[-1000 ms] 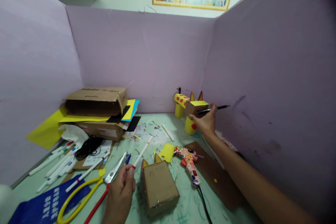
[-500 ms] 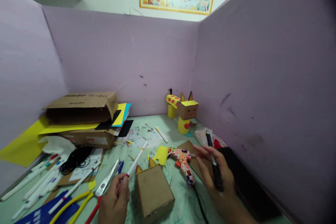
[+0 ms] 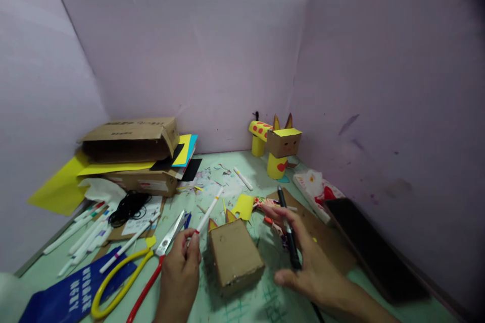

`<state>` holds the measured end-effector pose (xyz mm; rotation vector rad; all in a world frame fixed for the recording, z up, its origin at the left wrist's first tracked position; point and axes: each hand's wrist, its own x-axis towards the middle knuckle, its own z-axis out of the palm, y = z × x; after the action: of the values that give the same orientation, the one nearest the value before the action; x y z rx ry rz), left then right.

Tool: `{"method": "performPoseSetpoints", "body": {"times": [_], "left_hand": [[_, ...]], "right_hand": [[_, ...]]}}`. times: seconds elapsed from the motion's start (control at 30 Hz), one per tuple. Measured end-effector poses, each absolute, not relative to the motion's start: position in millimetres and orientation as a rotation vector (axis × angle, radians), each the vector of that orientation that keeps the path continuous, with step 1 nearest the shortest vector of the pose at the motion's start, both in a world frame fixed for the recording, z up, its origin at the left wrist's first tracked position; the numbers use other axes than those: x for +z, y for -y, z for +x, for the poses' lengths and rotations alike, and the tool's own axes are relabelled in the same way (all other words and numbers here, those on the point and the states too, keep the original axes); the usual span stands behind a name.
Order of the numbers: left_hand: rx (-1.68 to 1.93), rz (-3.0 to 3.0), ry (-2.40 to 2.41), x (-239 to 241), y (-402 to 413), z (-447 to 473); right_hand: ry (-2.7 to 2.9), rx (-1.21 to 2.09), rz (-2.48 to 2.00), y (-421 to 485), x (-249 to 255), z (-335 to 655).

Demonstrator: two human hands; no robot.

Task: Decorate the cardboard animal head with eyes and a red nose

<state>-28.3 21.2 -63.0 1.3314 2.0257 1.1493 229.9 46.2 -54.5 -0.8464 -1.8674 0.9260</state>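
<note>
My left hand (image 3: 181,267) grips a slim white marker (image 3: 210,209) by its red-marked end, with the other end pointing up and away. Beside it on the table lies a small cardboard box (image 3: 237,252) with pointed ears at its far edge. A black pen (image 3: 290,234) runs upright across the fingers of my right hand (image 3: 303,252), whose thumb is spread wide. Behind that hand, partly covered by it, is a flower-patterned glue gun (image 3: 261,203). Large scissors (image 3: 166,239) with red and yellow handles rest just left of my left hand.
A cardboard cat figure (image 3: 284,144) stands at the back right. Cardboard boxes (image 3: 131,144) and coloured paper are stacked back left, above several white markers (image 3: 89,234) and a black cord (image 3: 131,207). A dark slab (image 3: 373,247) lies right; purple panels (image 3: 197,60) enclose the table.
The view has tipped downward and shifted left. My right hand has moved left, over the glue gun, and its thumb has spread. The left hand still holds the marker.
</note>
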Motion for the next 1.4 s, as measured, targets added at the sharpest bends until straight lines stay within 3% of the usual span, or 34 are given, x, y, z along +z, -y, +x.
{"method": "performPoseSetpoints", "body": {"times": [0.3, 0.47, 1.07, 1.4], "left_hand": [[0.924, 1.337, -2.228, -54, -23, -20], [0.884, 1.367, -2.206, -52, -20, -19], [1.476, 1.302, -1.860, -44, 29, 25], [1.678, 1.087, -1.762, -72, 83, 70]], "right_hand": [[1.929, 1.269, -0.967, -48, -48, 203], [1.918, 1.282, -0.996, -48, -49, 202], [1.652, 1.181, -0.797, 0, -45, 193], [1.365, 0.980, -0.970, 68, -81, 202]]}}
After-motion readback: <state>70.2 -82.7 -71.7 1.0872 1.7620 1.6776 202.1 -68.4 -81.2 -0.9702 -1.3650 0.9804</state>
